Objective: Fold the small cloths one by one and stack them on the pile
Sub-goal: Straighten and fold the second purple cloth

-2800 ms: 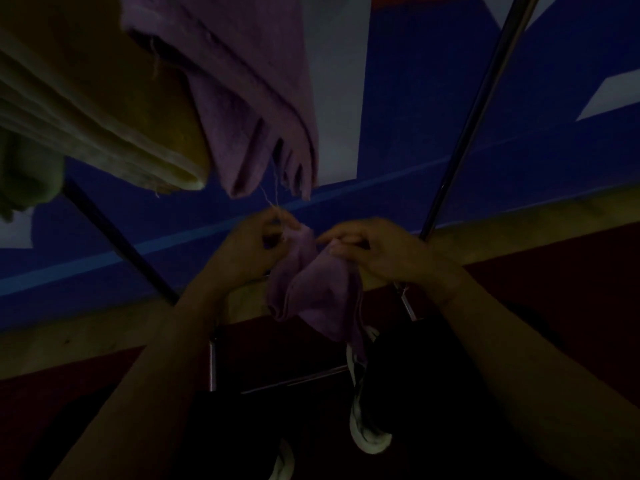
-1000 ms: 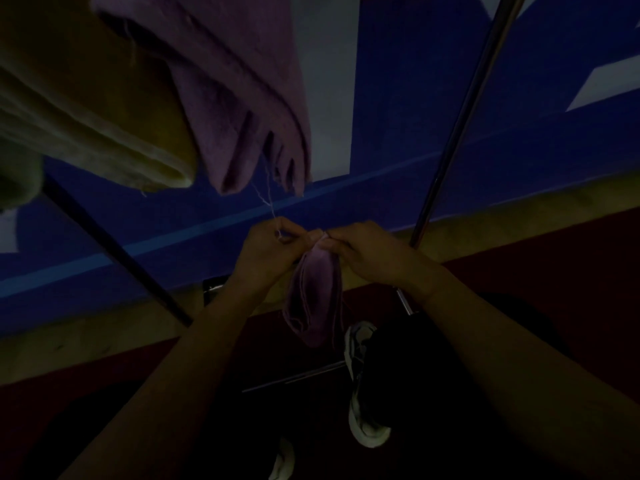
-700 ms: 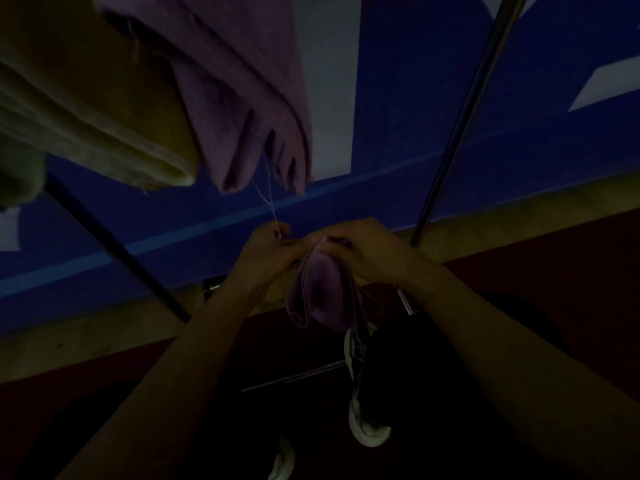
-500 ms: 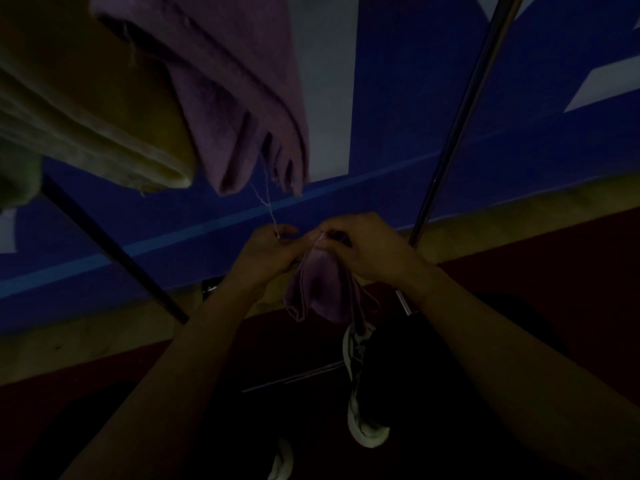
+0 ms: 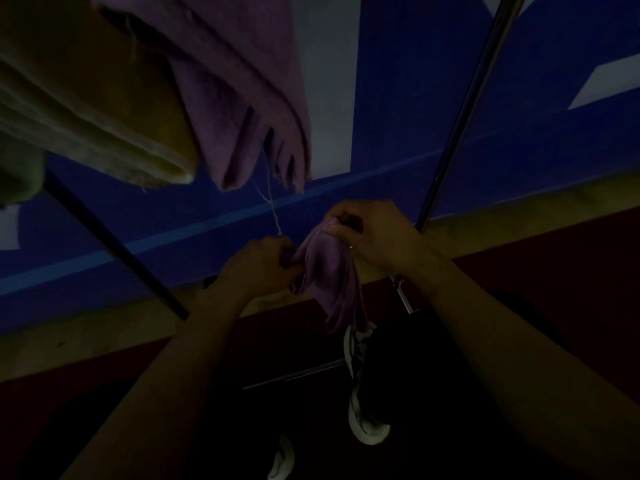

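Room: a blue wall [image 5: 433,98] with pale panels and a light blue stripe is seen, very dimly lit; a metal rod [image 5: 460,126] runs across it.
Pile: folded purple and yellow cloths [image 5: 221,74] are stacked at upper left, apparently on a worktop edge.
Small cloth [image 5: 329,271]: held in the air between both hands, below the pile, partly folded and hanging limp.
Right hand [image 5: 374,233]: its grip is closed on the upper corner.
Left hand [image 5: 263,265]: its grip is pinched shut on the lower edge.
Thread [image 5: 272,202]: a loose strand hangs from the pile.
Risk: the thread could be snagged by the left hand and the pile dragged.
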### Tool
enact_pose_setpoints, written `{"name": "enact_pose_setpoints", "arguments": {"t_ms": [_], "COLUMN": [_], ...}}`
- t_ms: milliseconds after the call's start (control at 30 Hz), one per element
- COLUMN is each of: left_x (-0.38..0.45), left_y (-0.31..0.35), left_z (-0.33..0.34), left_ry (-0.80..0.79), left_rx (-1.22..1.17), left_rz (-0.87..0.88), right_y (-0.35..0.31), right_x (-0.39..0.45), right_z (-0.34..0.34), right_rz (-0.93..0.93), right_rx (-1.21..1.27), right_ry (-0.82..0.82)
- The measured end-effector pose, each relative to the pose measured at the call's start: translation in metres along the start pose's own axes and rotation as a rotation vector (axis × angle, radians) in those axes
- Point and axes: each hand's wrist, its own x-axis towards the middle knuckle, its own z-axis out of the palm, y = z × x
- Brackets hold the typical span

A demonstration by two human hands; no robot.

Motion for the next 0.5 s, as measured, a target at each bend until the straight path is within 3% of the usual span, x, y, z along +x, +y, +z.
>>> {"name": "enact_pose_setpoints", "arguments": {"t_ms": [267,500], "left_x": [0.004,0.003], "left_y": [-0.006,0.001], "left_z": [0.006,0.004], "left_ry": [-0.164,-0.258], "left_rx": [0.141,-0.079], "left_rz": [-0.159,-0.243], "right_y": [0.005,0.006], "right_x": [-0.003,-0.003], "right_z": [-0.007,-0.010], "right_rz": [0.001,0.015], "right_rx": [-0.001,0.000], "right_ry": [0.013,0.005]}}
